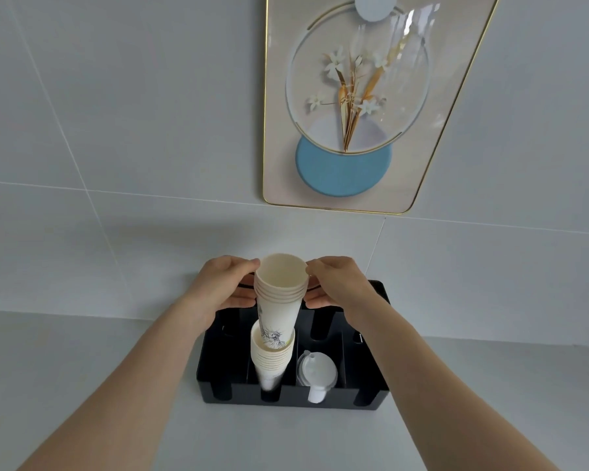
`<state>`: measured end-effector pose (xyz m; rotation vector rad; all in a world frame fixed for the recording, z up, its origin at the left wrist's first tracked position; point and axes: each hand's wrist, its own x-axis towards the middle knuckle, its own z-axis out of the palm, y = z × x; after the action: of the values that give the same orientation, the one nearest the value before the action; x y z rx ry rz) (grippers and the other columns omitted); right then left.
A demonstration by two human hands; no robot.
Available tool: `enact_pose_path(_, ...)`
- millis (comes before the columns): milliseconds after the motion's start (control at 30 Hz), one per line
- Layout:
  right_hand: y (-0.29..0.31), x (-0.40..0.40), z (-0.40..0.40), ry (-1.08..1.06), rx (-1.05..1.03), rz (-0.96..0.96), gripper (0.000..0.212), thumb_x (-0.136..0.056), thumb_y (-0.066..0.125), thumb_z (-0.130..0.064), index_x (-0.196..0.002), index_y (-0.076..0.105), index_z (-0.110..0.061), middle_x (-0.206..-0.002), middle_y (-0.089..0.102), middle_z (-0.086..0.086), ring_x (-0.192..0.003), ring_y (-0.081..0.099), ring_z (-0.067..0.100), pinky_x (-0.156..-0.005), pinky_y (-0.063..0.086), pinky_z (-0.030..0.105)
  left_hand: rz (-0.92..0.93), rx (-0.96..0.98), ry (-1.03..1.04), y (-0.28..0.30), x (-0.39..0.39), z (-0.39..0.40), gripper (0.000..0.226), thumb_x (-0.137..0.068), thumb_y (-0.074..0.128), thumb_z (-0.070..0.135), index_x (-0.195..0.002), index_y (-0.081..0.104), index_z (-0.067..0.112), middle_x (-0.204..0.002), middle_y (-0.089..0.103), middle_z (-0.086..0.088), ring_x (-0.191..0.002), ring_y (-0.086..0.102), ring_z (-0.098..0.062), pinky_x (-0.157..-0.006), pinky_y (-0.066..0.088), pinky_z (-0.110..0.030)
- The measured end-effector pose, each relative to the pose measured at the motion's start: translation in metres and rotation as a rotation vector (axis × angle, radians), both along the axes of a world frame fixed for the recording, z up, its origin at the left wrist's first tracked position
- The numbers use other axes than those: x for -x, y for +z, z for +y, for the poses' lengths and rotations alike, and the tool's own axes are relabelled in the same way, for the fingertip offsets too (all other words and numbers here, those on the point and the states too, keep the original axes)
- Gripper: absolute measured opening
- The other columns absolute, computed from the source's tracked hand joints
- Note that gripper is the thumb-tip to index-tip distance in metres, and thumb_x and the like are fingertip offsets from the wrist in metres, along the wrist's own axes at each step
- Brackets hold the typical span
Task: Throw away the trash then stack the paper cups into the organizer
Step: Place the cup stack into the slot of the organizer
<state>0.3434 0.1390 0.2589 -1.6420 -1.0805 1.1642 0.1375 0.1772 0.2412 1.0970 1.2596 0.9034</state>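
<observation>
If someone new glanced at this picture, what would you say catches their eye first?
First, the stack of paper cups held at centre between the left hand and right hand, its base nested into a second cup stack standing in the black organizer. Beside that stack, white lids fill the next compartment. Above, a gold-framed flower picture hangs on the wall.
</observation>
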Motion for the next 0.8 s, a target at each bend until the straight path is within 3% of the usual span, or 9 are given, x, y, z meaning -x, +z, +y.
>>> enact_pose_path(167, -0.023, 0.004, 0.007, -0.004, 0.023, 0.004, 0.021, -0.094, 0.058, -0.016, -0.100, 0.075, -0.006, -0.084, 0.074, 0.012, -0.068, 0.072, 0.022, -0.070, 0.066, 0.038, -0.026, 0.043, 0.029, -0.026, 0.002, 0.004, 0.027, -0.095, 0.069, 0.028, -0.109, 0.069, 0.006, -0.087, 0.073, -0.010, -0.066, 0.070, -0.021, -0.065, 0.064, -0.034)
enact_pose_path(333, -0.037, 0.006, 0.016, -0.012, 0.016, -0.011, 0.021, -0.094, 0.057, -0.015, -0.097, 0.076, -0.008, -0.094, 0.077, 0.017, -0.065, 0.073, 0.018, -0.068, 0.066, 0.036, -0.012, 0.021, 0.044, -0.039, 0.003, 0.011, 0.025, -0.094, 0.069, 0.027, -0.109, 0.070, 0.007, -0.098, 0.076, -0.016, -0.071, 0.072, -0.023, -0.069, 0.064, -0.035)
enact_pose_path(567, -0.059, 0.009, 0.022, -0.015, 0.051, 0.001, 0.021, -0.092, 0.057, -0.015, -0.097, 0.077, -0.012, -0.088, 0.077, 0.012, -0.064, 0.073, 0.017, -0.063, 0.063, 0.032, 0.001, 0.055, 0.055, -0.058, 0.005, 0.014, 0.025, -0.093, 0.070, 0.028, -0.108, 0.070, 0.008, -0.096, 0.077, -0.015, -0.072, 0.072, -0.023, -0.070, 0.063, -0.036)
enact_pose_path(800, -0.090, 0.009, 0.020, -0.003, 0.106, -0.039, 0.022, -0.092, 0.058, -0.013, -0.104, 0.076, -0.014, -0.089, 0.080, 0.011, -0.078, 0.079, 0.023, -0.073, 0.067, 0.037, 0.046, 0.091, 0.051, -0.082, 0.008, 0.007, 0.019, -0.094, 0.069, 0.024, -0.107, 0.069, 0.010, -0.100, 0.076, -0.015, -0.091, 0.076, -0.035, -0.076, 0.064, -0.039)
